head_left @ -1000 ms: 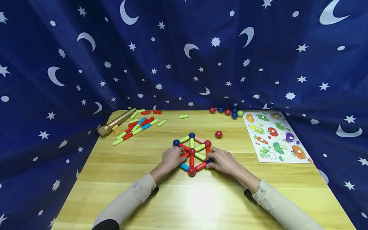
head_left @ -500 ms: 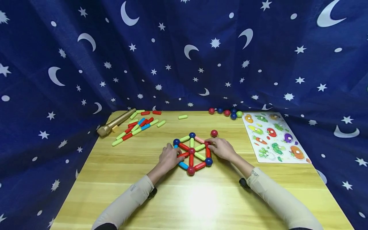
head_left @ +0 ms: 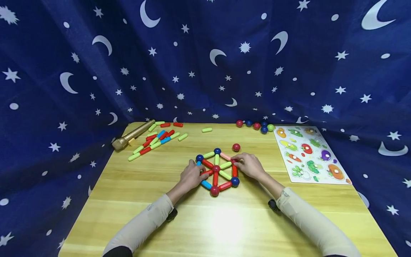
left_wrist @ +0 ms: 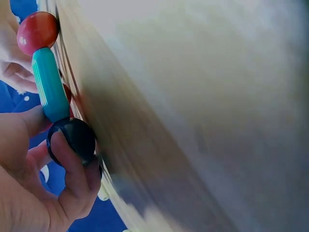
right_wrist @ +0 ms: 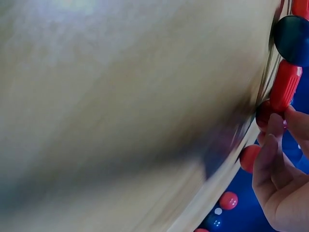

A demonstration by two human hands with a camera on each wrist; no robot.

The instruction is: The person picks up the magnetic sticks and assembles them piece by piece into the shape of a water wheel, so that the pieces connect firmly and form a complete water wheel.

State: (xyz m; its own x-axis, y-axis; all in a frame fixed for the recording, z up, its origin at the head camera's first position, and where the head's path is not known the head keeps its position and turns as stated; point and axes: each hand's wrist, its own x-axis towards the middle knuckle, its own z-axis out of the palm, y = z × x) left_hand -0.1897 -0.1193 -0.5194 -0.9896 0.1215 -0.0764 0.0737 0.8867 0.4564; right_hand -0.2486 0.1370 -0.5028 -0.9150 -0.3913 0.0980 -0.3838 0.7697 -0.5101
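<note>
A flat six-sided wheel of magnetic rods and balls lies on the table, with a red ball (head_left: 216, 169) at its hub. At its left corner my left hand (head_left: 191, 176) grips a dark blue ball (left_wrist: 77, 137), which joins a light blue rod (left_wrist: 50, 84). My right hand (head_left: 249, 165) pinches the red ball (right_wrist: 264, 116) at the upper right corner, largely covered by fingers in the head view. From that corner a red rod (right_wrist: 286, 84) runs to another dark blue ball (head_left: 235, 182). A loose red ball (head_left: 236, 147) lies just beyond the right hand.
Loose green, red and blue rods (head_left: 155, 145) lie at the back left, near a gold microphone-shaped object (head_left: 135, 135). Several balls (head_left: 256, 126) sit along the back edge. A vegetable puzzle board (head_left: 309, 157) lies at the right. A starry blue curtain (head_left: 192, 64) hangs behind the table.
My right hand has moved from the lower right blue ball up to the upper right red ball. The loose red ball has shifted left. My left hand stays at the left corner.
</note>
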